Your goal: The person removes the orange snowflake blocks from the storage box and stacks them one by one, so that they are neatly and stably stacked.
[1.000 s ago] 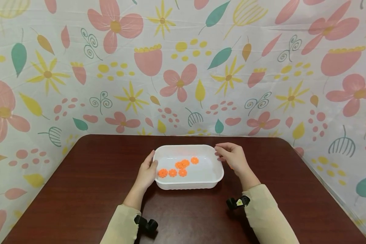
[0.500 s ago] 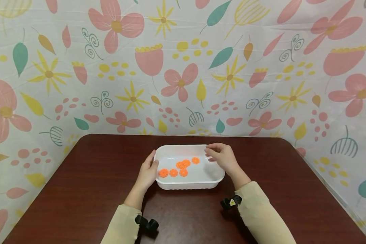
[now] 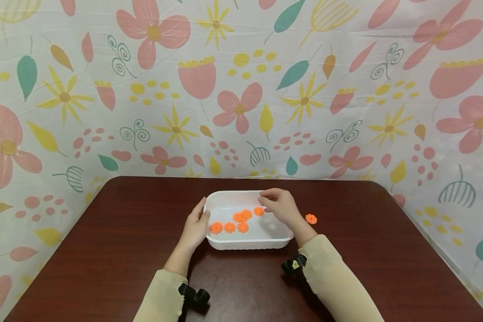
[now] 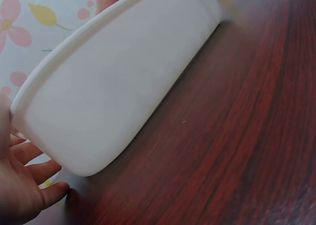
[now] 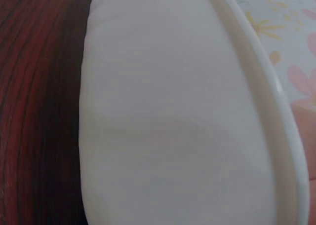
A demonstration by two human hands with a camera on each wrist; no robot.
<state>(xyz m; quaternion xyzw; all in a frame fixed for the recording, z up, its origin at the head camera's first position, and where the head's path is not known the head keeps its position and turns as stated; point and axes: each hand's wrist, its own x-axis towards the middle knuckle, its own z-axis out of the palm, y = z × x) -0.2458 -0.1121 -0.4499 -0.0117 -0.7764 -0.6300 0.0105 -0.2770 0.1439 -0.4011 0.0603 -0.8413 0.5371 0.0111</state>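
Observation:
In the head view, a white rectangular plastic tray stands mid-table, with several orange notched plastic discs lying flat inside. My left hand grips its left end, thumb at the rim and fingers along the outer wall. The left wrist view shows those fingers against the tray's corner. Over the right part of the tray, my right hand reaches in with loosely bent fingers, nothing visible between them. Its fingertips are just above one disc near the back. The tray's outer wall fills most of the right wrist view.
Another orange disc lies on the dark wooden table, to the right of the tray. A flower-patterned cloth hangs behind the table's far edge. Black cameras are strapped at both wrists.
My right hand has moved left from the tray's right rim to over its inside. The disc on the table, mostly hidden behind that hand before, now shows fully. My left hand stays put.

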